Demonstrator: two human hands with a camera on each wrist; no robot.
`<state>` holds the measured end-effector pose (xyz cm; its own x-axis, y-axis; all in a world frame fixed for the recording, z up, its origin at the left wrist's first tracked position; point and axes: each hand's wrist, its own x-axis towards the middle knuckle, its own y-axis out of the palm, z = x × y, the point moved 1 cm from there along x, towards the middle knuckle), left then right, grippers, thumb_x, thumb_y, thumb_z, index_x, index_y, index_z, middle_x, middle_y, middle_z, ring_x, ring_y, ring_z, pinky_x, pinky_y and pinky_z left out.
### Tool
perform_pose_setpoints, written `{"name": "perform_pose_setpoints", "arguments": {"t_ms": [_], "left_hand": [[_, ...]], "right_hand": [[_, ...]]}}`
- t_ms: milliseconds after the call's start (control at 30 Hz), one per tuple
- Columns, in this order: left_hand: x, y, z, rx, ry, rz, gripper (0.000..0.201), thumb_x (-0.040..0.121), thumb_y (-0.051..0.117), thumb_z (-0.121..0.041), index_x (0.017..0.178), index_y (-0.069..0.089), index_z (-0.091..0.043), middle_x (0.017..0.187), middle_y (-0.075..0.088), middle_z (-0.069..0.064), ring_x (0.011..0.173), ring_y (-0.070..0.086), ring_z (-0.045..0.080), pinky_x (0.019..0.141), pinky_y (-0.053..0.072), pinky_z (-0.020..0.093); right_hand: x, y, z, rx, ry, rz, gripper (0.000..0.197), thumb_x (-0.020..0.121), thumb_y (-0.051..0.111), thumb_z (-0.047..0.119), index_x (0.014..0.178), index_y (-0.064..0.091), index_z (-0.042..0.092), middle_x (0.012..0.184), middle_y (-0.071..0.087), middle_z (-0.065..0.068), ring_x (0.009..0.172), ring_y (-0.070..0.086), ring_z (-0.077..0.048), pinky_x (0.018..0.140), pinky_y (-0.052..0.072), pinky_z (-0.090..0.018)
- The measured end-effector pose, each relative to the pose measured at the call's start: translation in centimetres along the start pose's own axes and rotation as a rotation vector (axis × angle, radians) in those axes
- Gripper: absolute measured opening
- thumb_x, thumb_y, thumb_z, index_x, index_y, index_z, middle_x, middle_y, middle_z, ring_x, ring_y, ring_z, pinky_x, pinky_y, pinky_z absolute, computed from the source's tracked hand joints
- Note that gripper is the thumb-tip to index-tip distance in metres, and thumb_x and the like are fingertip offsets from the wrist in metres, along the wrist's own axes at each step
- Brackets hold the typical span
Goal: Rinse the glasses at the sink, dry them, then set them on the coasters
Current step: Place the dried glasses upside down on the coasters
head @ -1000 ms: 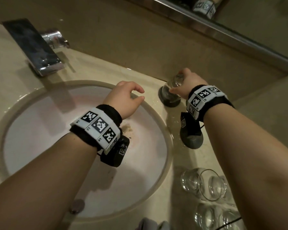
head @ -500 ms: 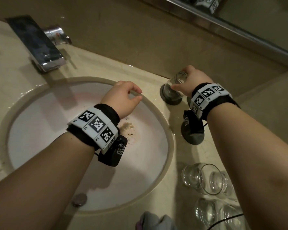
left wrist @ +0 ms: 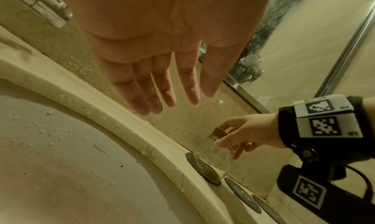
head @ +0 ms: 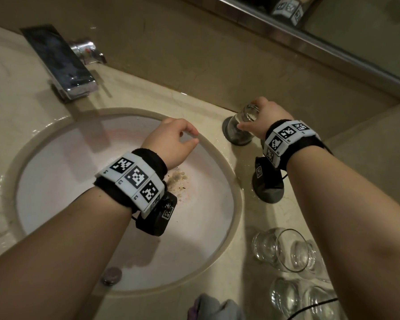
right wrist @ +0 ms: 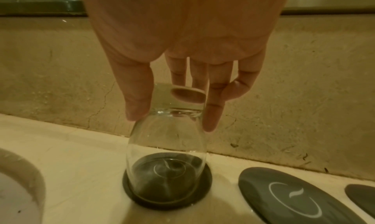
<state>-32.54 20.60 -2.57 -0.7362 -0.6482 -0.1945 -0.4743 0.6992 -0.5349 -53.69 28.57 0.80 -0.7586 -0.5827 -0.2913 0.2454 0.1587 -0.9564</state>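
A clear glass stands mouth-down on a dark round coaster on the counter right of the sink. My right hand pinches its upturned base from above, thumb on the left side and a finger on the right. The head view shows the same glass and right hand at the back wall. My left hand hovers over the basin, relaxed and holding nothing; its fingers hang nearly straight. Several more glasses lie on their sides at the counter's lower right.
Two bare coasters lie in a row right of the occupied one. The white sink has a chrome faucet at the back left. A grey cloth sits at the front edge. A mirror frame runs above the backsplash.
My right hand has stayed on the glass at the coaster and has settled it there with only small shifts. The left hand has barely moved over the basin.
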Motion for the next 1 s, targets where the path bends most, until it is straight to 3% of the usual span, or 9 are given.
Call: {"name": "perform_pose_setpoints", "arguments": {"t_ms": [367, 533, 700, 800, 900, 1000], "left_hand": [[0.4, -0.1, 0.4, 0.004, -0.022, 0.017, 0.018, 0.092, 0.056, -0.026, 0.108, 0.060, -0.022, 0.130, 0.048, 0.000, 0.116, 0.051, 0.015, 0.099, 0.043, 0.035], [0.4, 0.7, -0.6, -0.011, 0.006, 0.087, 0.010, 0.092, 0.055, -0.025, 0.101, 0.059, -0.025, 0.115, 0.058, -0.004, 0.107, 0.055, 0.013, 0.091, 0.045, 0.032], [-0.8, 2.1, -3.1, -0.013, 0.122, 0.230, 0.008, 0.092, 0.056, -0.020, 0.091, 0.060, -0.027, 0.087, 0.058, -0.014, 0.090, 0.056, 0.009, 0.084, 0.043, 0.025], [-2.2, 3.4, -4.5, 0.030, 0.203, 0.344, 0.010, 0.091, 0.058, -0.020, 0.090, 0.060, -0.030, 0.082, 0.055, -0.019, 0.085, 0.055, 0.007, 0.079, 0.042, 0.023], [-4.5, 5.4, -5.4, 0.169, 0.321, 0.476, 0.011, 0.090, 0.059, -0.025, 0.100, 0.061, -0.031, 0.096, 0.057, -0.014, 0.088, 0.053, 0.005, 0.079, 0.041, 0.021], [-6.8, 7.7, -5.6, 0.286, 0.449, 0.609, 0.033, 0.087, 0.063, -0.031, 0.120, 0.058, -0.032, 0.123, 0.049, -0.006, 0.107, 0.051, 0.009, 0.091, 0.043, 0.024]], "right_hand": [[0.9, -0.1, 0.3, 0.003, -0.027, 0.019, 0.074, 0.080, 0.068, 0.046, 0.142, 0.032, 0.026, 0.139, 0.044, -0.006, 0.119, 0.051, -0.029, 0.094, 0.048, -0.044], [-0.2, -1.5, -0.1, 0.070, -0.014, 0.008, 0.080, 0.081, 0.066, 0.048, 0.147, 0.024, 0.027, 0.151, 0.027, -0.004, 0.125, 0.047, -0.028, 0.095, 0.045, -0.043], [-2.9, -3.1, -1.7, 0.052, 0.004, -0.042, 0.061, 0.089, 0.054, 0.052, 0.138, 0.042, 0.018, 0.139, 0.047, -0.007, 0.120, 0.052, -0.025, 0.092, 0.044, -0.037], [-5.4, -3.6, -3.1, 0.068, 0.042, -0.034, 0.054, 0.091, 0.050, 0.051, 0.132, 0.049, 0.015, 0.131, 0.055, -0.006, 0.116, 0.054, -0.024, 0.092, 0.045, -0.036], [-8.4, -3.8, -5.2, 0.114, 0.063, -0.062, 0.046, 0.093, 0.049, 0.048, 0.124, 0.055, 0.014, 0.123, 0.061, -0.007, 0.111, 0.056, -0.024, 0.093, 0.045, -0.036], [-11.7, -3.4, -7.4, 0.145, 0.103, -0.078, 0.043, 0.094, 0.048, 0.047, 0.121, 0.058, 0.015, 0.121, 0.062, -0.006, 0.109, 0.057, -0.024, 0.091, 0.045, -0.034]]}}
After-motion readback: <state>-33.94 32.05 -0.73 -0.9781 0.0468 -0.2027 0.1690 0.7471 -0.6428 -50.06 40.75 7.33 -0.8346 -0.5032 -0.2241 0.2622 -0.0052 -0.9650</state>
